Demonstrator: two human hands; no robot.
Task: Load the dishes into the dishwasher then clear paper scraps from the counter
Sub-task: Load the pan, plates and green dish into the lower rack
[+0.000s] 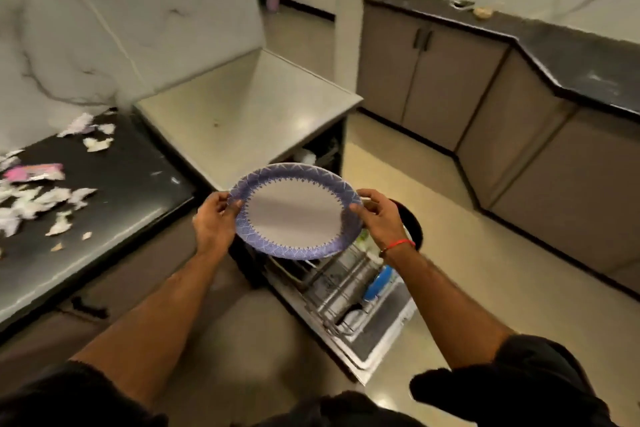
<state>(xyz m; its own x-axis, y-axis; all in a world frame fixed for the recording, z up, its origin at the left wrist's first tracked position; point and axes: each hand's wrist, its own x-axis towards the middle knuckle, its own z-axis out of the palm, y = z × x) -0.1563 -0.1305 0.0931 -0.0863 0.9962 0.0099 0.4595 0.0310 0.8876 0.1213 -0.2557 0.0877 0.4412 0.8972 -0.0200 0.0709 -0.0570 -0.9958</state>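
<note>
Above the open dishwasher [349,291], at mid-frame, a plate [294,211] with a blue patterned rim hangs tilted in the air, face up toward the camera. Both hands grasp it: the left hand [214,218] pinches the left rim, thumb on top, and the right hand [377,218] pinches the right rim the same way. It looks stiff and fairly light, likely glazed and so slippery and breakable if dropped; the rim at opposite edges seems the sound place to hold it, and one edge should go down between the rack tines. Below it the pulled-out rack [343,288] already holds steel vessels and something blue [377,282]. Behind the plate sits a pale surface [249,107] over the machine. On the dark surface [114,184] to the left lie white paper scraps [41,198] and a pink wrapper [34,173], not yet cleared. Far right runs another dark surface [571,45] over brown cabinets [426,80].
</note>
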